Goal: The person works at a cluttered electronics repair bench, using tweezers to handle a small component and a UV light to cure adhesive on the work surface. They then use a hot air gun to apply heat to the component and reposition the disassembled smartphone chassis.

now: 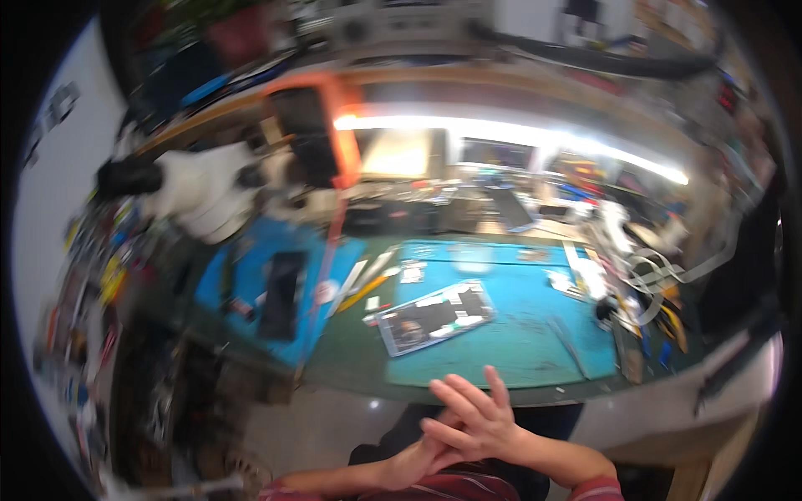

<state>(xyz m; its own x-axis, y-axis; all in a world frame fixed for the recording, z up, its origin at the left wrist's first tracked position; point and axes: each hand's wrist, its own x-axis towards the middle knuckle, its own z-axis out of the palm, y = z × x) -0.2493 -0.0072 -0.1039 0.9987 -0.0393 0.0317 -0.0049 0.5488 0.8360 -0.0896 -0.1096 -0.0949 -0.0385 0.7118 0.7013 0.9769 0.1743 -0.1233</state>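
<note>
Just in front of the bench's near edge my two hands touch. My right hand lies across the left with its fingers spread, and no object shows in it. Underneath, my left hand is partly covered, so its fingers are mostly hidden. Nearest beyond them, on a blue-green work mat, lies an opened phone showing dark and white inner parts. Thin tweezers rest at the mat's right side. Left of the phone are a yellow-handled tool and pale slim tools.
A white microscope stands at the left over a second blue mat bearing a dark phone. An orange-framed device and a bright light bar are behind. Cables and hand tools crowd the right.
</note>
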